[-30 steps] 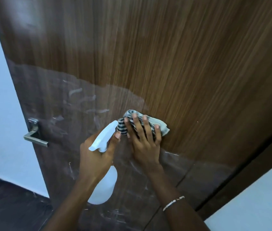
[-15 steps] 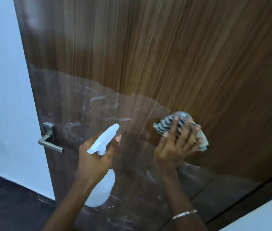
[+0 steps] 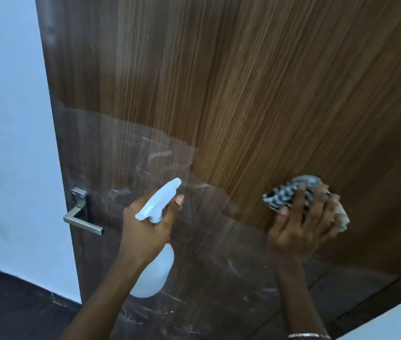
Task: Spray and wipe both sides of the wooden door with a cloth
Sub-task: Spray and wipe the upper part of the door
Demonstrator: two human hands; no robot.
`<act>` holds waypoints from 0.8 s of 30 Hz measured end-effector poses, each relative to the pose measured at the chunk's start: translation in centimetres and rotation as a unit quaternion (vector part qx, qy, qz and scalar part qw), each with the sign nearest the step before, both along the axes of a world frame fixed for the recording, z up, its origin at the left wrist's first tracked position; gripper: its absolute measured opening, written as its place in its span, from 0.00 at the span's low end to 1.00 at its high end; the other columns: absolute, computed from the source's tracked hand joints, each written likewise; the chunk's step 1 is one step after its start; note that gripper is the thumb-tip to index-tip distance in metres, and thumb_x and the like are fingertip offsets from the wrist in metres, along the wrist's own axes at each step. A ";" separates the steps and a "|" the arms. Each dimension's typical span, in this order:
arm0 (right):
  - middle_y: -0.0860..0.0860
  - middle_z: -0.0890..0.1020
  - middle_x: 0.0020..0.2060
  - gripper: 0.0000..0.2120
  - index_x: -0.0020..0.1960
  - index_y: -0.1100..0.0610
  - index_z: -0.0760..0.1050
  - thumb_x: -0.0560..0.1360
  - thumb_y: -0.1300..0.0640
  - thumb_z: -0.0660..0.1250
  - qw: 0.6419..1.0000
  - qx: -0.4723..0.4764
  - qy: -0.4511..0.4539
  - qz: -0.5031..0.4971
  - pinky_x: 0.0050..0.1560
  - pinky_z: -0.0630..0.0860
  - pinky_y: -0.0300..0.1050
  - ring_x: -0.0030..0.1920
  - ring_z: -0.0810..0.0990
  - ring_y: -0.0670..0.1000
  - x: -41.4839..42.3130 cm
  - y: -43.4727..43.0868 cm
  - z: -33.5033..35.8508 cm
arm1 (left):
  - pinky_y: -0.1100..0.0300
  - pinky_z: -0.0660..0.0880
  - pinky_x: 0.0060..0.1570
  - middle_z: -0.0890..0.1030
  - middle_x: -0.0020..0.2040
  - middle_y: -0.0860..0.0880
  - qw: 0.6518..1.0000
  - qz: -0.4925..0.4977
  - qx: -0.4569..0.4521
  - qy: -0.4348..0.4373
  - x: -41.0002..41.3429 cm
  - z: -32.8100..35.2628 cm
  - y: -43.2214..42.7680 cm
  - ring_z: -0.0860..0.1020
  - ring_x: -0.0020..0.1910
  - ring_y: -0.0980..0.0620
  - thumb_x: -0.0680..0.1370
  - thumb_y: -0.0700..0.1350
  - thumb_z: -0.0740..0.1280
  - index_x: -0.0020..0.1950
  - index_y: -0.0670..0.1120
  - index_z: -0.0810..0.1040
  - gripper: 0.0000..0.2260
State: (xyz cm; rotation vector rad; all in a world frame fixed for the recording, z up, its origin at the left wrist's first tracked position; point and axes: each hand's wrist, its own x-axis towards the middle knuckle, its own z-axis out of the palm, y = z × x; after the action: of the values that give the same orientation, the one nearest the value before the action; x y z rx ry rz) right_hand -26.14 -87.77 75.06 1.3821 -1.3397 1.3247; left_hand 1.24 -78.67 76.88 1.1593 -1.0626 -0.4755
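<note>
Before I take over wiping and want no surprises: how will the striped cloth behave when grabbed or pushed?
Probably floppy: the striped cloth sits bunched under the right hand. Likely light, since spread fingers alone pin it against the upright door. It should slide easily over that smooth, streaked surface.

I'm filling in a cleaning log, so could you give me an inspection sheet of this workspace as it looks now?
Surface: wooden door; upper part warm brown, lower part darker with whitish streaks.
Job's things: white spray bottle; striped cloth bunched against the door.
Clutter: nothing seen.
Grippers: left hand grips the spray bottle, one finger at the trigger; right hand presses the cloth to the door with spread fingers.
Cables: nothing seen.
Surroundings: metal door handle, pale wall, dark floor, bracelet on the right wrist.
</note>
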 end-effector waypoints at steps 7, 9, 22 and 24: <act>0.57 0.60 0.81 0.26 0.83 0.51 0.59 0.85 0.49 0.52 0.998 0.026 -0.054 0.024 0.76 0.56 0.71 0.81 0.57 0.64 10.2 -0.5 1.8 | 0.73 0.76 0.35 0.81 0.32 0.62 1.000 -0.005 0.010 0.025 1.7 0.5 0.0 0.82 0.36 0.59 0.71 0.53 0.70 0.47 0.56 0.77 0.07; 0.54 0.61 0.81 0.26 0.82 0.48 0.62 0.85 0.48 0.56 0.995 0.031 0.068 0.062 0.77 0.57 0.68 0.81 0.59 0.61 14.7 -1.1 2.3 | 0.74 0.75 0.37 0.81 0.31 0.64 1.000 -0.003 -0.003 0.008 2.2 0.4 -0.1 0.82 0.35 0.60 0.73 0.52 0.70 0.47 0.55 0.79 0.06; 0.51 0.62 0.81 0.25 0.81 0.47 0.65 0.84 0.46 0.58 0.992 0.009 0.122 0.022 0.73 0.64 0.65 0.81 0.61 0.57 8.7 -1.0 0.0 | 0.75 0.76 0.37 0.78 0.38 0.63 0.999 0.028 -0.012 0.031 6.3 0.7 0.0 0.82 0.36 0.58 0.73 0.46 0.72 0.45 0.62 0.72 0.12; 0.53 0.63 0.81 0.24 0.81 0.48 0.65 0.85 0.47 0.56 0.998 0.012 0.065 0.012 0.73 0.63 0.68 0.80 0.61 0.59 8.6 -0.7 -0.8 | 0.72 0.77 0.38 0.78 0.40 0.61 0.999 0.033 -0.005 0.031 7.1 0.6 -0.1 0.81 0.35 0.54 0.74 0.44 0.73 0.45 0.61 0.72 0.14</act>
State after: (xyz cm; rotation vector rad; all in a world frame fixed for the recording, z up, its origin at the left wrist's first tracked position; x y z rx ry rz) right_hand -17.52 -88.50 74.29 1.4785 -1.2606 1.2155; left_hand 8.30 -78.78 77.43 1.1594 -0.9697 -0.4506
